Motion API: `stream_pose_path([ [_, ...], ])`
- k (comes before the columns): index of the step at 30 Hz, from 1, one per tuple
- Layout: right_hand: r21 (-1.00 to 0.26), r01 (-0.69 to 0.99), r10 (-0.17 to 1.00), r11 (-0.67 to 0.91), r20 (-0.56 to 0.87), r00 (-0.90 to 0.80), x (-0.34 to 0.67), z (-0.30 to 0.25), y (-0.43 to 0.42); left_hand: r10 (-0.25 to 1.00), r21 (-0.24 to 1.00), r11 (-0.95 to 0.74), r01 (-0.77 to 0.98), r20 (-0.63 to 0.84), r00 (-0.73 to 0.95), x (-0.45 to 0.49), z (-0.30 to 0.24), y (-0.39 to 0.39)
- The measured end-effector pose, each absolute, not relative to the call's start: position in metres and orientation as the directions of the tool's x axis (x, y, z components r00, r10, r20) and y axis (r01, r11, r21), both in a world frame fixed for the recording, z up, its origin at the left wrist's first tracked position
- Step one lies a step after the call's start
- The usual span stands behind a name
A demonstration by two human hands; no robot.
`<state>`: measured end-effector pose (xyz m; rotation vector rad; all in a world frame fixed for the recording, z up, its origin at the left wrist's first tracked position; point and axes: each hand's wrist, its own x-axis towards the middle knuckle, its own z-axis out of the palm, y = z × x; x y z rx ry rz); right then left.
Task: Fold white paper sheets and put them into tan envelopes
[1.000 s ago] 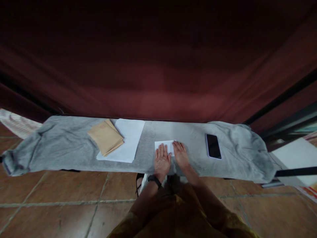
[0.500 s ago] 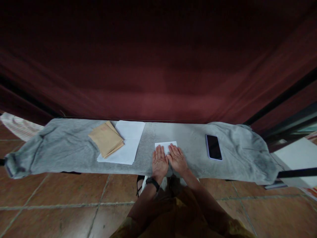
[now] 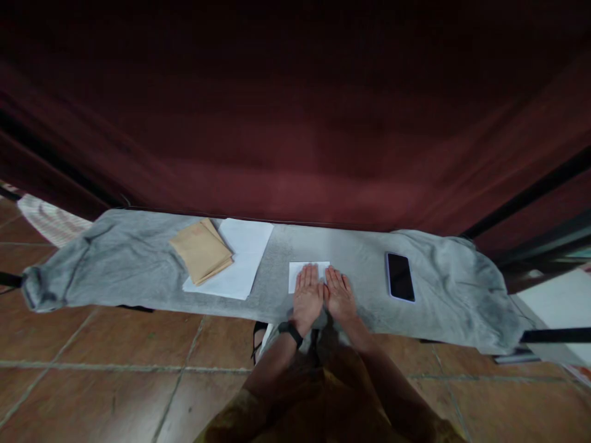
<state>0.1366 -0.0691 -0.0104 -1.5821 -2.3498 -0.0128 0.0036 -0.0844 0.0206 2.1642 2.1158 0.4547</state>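
A small white piece of paper [image 3: 294, 275], apparently folded, lies flat on the grey cloth in front of me. My left hand [image 3: 308, 296] rests palm down on it with the fingers stretched out, hiding its middle. Beside it, my right hand [image 3: 340, 298] lies flat as well, its fingers over the paper's right edge. The two hands touch near the thumbs. Neither hand grips anything. What is under the palms is hidden.
Grey cloth [image 3: 360, 264] covers the long narrow surface. To the left, several brown envelopes [image 3: 201, 249] lie on white paper sheets [image 3: 244, 258]. A phone [image 3: 399, 277] with a dark screen lies right. A dark red curtain-like panel [image 3: 295, 178] rises behind; tiled floor [image 3: 138, 344] shows below.
Both hands have slid to the right across the paper, baring more of its left side. The camera view has tilted slightly. The envelopes, sheets and phone stay in place.
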Motion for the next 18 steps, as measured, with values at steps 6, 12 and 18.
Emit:
stream_pose_path([
  [6, -0.149, 0.899, 0.898, 0.411, 0.239, -0.371, 0.137, -0.010, -0.068, 0.992, 0.291, -0.103, 0.951, 0.094, 0.078, 0.026, 0.012, -0.065],
  [12, -0.177, 0.899, 0.893, 0.400, 0.296, -0.339, 0.135, -0.010, -0.069, 0.990, 0.215, -0.004, 0.977, 0.136, -0.026, -0.014, 0.006, -0.073],
  [18, -0.212, 0.918, 0.929, 0.335, 0.236, -0.285, 0.123, -0.002, -0.067, 0.986, 0.192, 0.049, 0.980, 0.150, -0.078, -0.035, 0.008, -0.082],
])
